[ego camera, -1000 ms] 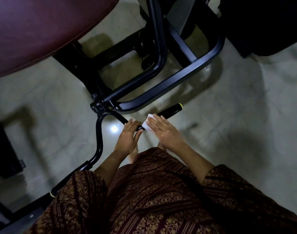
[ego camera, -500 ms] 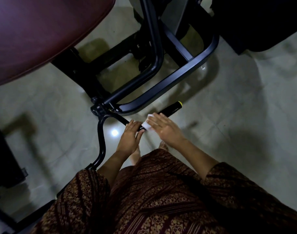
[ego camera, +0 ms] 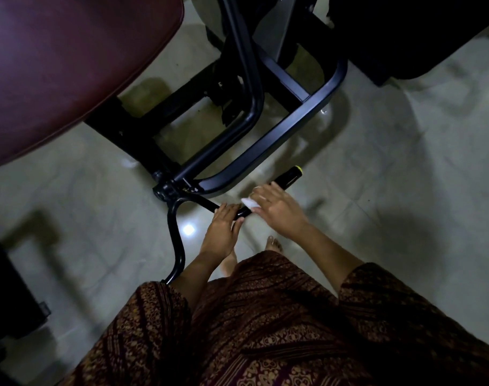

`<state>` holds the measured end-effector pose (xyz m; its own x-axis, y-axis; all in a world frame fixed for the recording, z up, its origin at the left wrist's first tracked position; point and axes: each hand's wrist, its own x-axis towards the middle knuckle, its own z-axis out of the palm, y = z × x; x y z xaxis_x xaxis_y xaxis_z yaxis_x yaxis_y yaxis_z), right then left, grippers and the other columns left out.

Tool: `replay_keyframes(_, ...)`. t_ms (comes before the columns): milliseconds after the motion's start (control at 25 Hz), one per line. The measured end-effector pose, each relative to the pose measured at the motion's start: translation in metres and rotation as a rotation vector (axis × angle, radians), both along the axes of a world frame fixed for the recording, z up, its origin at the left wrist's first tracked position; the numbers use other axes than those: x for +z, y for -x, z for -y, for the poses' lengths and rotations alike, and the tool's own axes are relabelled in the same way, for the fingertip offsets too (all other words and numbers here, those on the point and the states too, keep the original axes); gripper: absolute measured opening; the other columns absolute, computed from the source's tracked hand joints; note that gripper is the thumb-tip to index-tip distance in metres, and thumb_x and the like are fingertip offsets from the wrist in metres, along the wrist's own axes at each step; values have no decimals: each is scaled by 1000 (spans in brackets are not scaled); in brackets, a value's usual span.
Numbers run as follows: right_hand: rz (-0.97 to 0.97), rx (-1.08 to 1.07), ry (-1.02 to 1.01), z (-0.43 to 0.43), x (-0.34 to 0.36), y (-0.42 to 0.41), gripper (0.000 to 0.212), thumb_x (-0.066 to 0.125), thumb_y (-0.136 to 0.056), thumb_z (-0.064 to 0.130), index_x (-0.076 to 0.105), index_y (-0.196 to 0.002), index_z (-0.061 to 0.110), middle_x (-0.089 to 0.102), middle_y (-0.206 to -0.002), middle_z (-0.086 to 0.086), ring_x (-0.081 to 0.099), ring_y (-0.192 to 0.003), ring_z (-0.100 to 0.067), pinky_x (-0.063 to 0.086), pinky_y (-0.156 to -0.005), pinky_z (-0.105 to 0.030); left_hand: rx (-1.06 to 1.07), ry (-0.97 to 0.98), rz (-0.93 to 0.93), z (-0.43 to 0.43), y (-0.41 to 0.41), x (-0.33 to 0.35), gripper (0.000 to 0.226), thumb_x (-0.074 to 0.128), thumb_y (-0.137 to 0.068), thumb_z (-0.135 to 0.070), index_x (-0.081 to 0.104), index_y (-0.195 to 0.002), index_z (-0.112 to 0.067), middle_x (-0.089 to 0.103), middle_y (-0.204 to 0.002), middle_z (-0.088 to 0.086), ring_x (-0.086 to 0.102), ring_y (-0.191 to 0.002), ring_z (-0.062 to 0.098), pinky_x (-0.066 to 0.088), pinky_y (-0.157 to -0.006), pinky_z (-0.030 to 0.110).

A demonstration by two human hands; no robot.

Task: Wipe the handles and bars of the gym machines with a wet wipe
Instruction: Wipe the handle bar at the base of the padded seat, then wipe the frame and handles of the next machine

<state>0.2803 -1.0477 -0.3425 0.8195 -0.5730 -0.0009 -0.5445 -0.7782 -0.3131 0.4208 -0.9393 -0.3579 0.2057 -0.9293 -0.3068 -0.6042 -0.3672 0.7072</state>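
I'm mid-wipe on the handle (ego camera: pixel 289 176): left hand (ego camera: pixel 221 232) curls round the bar (ego camera: pixel 201 201) just beside it, right hand (ego camera: pixel 279 210) presses the wet wipe (ego camera: pixel 248 203) onto it, and next I'd slide toward its yellow-capped end.

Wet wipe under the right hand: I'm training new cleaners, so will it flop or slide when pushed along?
Probably floppy: the wet wipe bunches under the right hand. Likely light, being small and thin. It may slide easily along the glossy handle.
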Motion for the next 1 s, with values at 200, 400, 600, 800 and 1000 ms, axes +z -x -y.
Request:
replay_keyframes(200, 10, -459, -74, 21, -16, 16, 37, 38, -99, 16, 46, -134, 3, 38, -145, -13, 19, -142, -26, 23, -115, -39, -57, 2, 28, -1, -6, -5, 38, 45, -97, -21, 47, -131, -3, 49, -134, 15, 30, -136, 29, 18, -111, 32)
replay_keyframes(400, 173, -433, -292, -18, -1, -8, 33, 46, -90, -4, 62, -117, 3, 50, -134, -18, 41, -131, -28, 38, -106, -36, -60, 69, 76, 18, -7, 7, 34, 44, -95, -26, 62, -108, -1, 65, -105, 17, 58, -100, 34, 42, -83, 33)
replay_keyframes(600, 228, -679, -321, 38, 31, 42, 27, 53, -88, 6, 72, -106, 14, 68, -108, -15, 62, -100, -30, 50, -84, -34, -133, 124, 80, 94, 21, 46, 38, 54, -91, -27, 57, -121, -4, 61, -121, 14, 56, -111, 28, 43, -92, 33)
replay_keyframes(800, 404, -908, -256, 114, 98, 166, 17, 62, -86, 11, 72, -98, 4, 71, -95, -20, 66, -89, -29, 42, -69, -30, -371, 282, 57, 202, 119, 106, 35, 67, -83, -23, 63, -111, -3, 68, -106, 15, 64, -94, 29, 47, -82, 31)
replay_keyframes(1000, 409, -980, -75, 173, 180, 323, 17, 60, -85, 4, 72, -97, 2, 70, -97, -19, 64, -93, -32, 46, -76, -34, -516, 492, 65, 294, 272, 184, 38, 68, -83, -23, 61, -114, -1, 66, -113, 15, 62, -101, 28, 41, -84, 27)
